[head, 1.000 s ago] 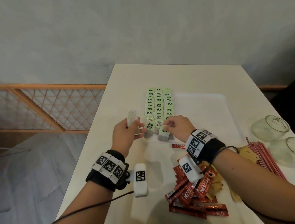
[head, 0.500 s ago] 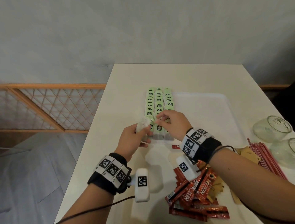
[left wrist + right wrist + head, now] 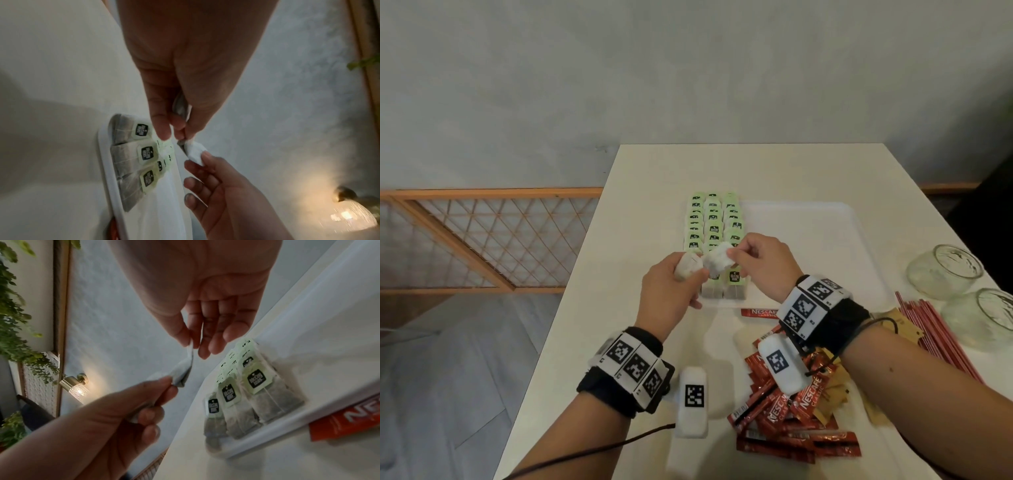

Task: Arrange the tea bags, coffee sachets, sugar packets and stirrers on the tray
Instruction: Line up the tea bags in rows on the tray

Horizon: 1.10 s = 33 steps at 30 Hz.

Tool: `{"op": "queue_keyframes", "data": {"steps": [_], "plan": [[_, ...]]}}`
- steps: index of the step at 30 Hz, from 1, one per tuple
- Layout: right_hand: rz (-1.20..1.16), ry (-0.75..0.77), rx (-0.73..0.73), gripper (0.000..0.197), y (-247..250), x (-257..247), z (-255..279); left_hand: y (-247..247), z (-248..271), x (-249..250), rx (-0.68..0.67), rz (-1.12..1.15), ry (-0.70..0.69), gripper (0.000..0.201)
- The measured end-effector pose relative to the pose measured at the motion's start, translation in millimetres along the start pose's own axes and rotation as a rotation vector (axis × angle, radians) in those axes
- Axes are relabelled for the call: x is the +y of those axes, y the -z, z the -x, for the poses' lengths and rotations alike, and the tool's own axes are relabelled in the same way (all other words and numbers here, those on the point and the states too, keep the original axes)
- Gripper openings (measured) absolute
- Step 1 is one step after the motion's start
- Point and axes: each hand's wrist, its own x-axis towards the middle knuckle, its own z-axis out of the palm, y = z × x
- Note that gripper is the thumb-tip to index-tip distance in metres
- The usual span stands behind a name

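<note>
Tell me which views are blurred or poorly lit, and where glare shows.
Head view: evenly lit and sharp; the printed red coffee sachets read clearly. Left wrist view: dim, the left hand dark, glare off a glowing textured glass lamp. Right wrist view: dim too, the white tea bag smeared by blur, lamp glare at left.

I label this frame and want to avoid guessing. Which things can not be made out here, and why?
- Tea bags in the left hand: how many, curled fingers hide them in every view.
- Rows of tea bags on the tray: the nearer rows, both hands cover them in the head view.
- Sugar packets: count, the right hand's wrist covers them in the head view.
</note>
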Motion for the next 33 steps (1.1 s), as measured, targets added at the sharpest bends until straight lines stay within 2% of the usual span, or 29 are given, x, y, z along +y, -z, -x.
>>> {"op": "queue_keyframes", "data": {"steps": [5, 10, 12, 15, 17, 19, 22, 26, 29, 33], "plan": [[-0.035, -0.018, 0.029, 0.023, -2.2, -10.1, 3.6, -8.8, -0.9, 13.0, 0.020, -0.260, -0.197, 0.034], [-0.079, -0.007, -0.006, 0.028, -3.6, -19.3, 5.4, -13.8, -3.5, 18.2, -0.021, -0.382, -0.261, 0.021], [-0.113, 0.001, -0.023, 0.026, -2.7, -19.4, 5.6, -9.9, -7.3, 20.9, -0.013, -0.403, -0.270, 0.023], [-0.088, 0.064, -0.015, 0.017, -1.1, -14.5, 4.0, 0.5, -14.3, 21.0, -0.052, -0.301, -0.169, 0.022], [-0.056, 0.073, -0.070, 0.022, -3.1, -10.3, 1.1, 7.7, -17.1, 17.8, -0.136, -0.186, -0.081, 0.017], [-0.046, 0.048, -0.144, 0.013, -8.9, -8.7, -1.2, 14.0, -18.9, 13.1, -0.174, -0.117, -0.024, 0.013], [-0.019, 0.014, -0.194, 0.012, -20.7, -5.3, -4.7, 25.0, -23.6, 5.7, -0.122, -0.058, 0.039, 0.005], [0.091, -0.066, -0.260, 0.014, -36.5, 4.0, -7.6, 37.4, -31.7, -6.1, -0.058, -0.091, 0.090, 0.010], [0.157, -0.120, -0.287, 0.010, -45.7, 8.4, -9.4, 40.5, -35.6, -15.0, -0.063, -0.147, 0.122, 0.011], [0.160, -0.168, -0.259, 0.014, -53.9, 8.0, -8.9, 39.3, -37.1, -24.0, -0.077, -0.168, 0.174, 0.015]]}}
